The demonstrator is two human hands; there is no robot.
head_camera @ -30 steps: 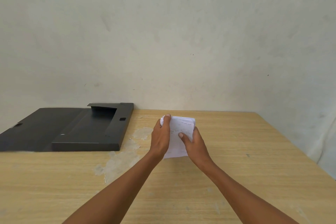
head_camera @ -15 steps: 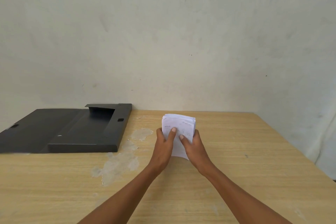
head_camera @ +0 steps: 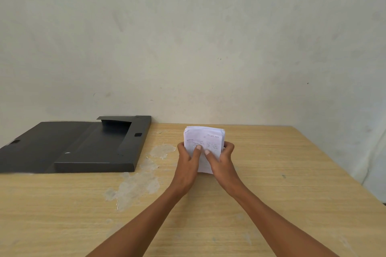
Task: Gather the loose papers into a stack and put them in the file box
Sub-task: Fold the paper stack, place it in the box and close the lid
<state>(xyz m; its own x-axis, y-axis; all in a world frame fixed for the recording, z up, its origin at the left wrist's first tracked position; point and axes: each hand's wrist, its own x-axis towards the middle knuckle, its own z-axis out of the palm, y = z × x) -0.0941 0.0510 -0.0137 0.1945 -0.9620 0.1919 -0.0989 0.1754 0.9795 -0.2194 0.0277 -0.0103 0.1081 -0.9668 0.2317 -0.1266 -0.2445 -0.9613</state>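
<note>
Both hands, left and right, fingers closed on papers; open box at 9 o'clock, contents not visible.

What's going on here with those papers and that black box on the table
A person is holding a stack of white papers upright between both hands, the left hand and right hand gripping its sides with thumbs across the front sheet, which carries handwriting. The stack is over the wooden table. The black file box lies open to the left by the wall, apart from the hands, and no papers show inside it, so the filing step is not yet done.
</note>
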